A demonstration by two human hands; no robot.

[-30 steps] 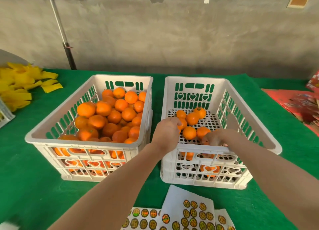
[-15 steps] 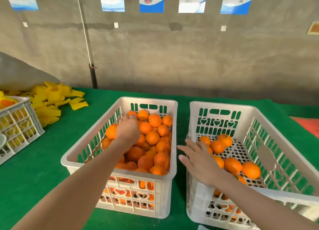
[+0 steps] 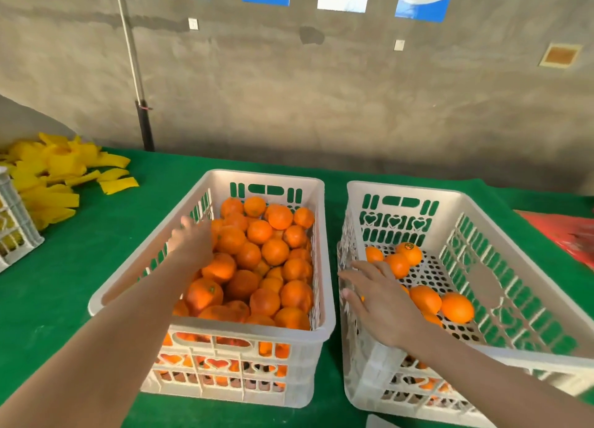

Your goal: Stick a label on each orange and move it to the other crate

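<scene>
Since a second ago: left hand (image 3: 193, 244) has crossed out of the right crate (image 3: 398, 188) into the left crate (image 3: 257, 331). The right hand (image 3: 382, 302) has opened out and sits at the right crate's near-left corner.

Left hand: over the far-left part of the heap of oranges (image 3: 257, 267), close to the left wall, motion-blurred. Cannot tell whether the fingers have closed on a fruit or are only reaching.

Right hand: flat, fingers straight and spread, pointing left toward the wall between the crates. Nothing in it.

Task things: oranges fill the left crate to about rim level. The right crate holds only a few, lying on its perforated floor. The far one, a labelled orange (image 3: 409, 251), shows a dark sticker on top. Of the label sheets, only a pale sheet corner (image 3: 379, 423) shows at the near edge, with no stickers visible on it.

Risks, as judged:
- The heap is loose. Pulling one from the far-left side could let neighbours roll, and those at rim level might go over onto the green cloth (image 3: 80, 267).
- The hand is moving fast, so a hurried grasp on a round fruit may slip.
- The labels lie below the view. If none is fetched, an orange could cross bare and be lost among the labelled ones.
- A sticker pressed on dimpled peel may lift at its edge.
</scene>
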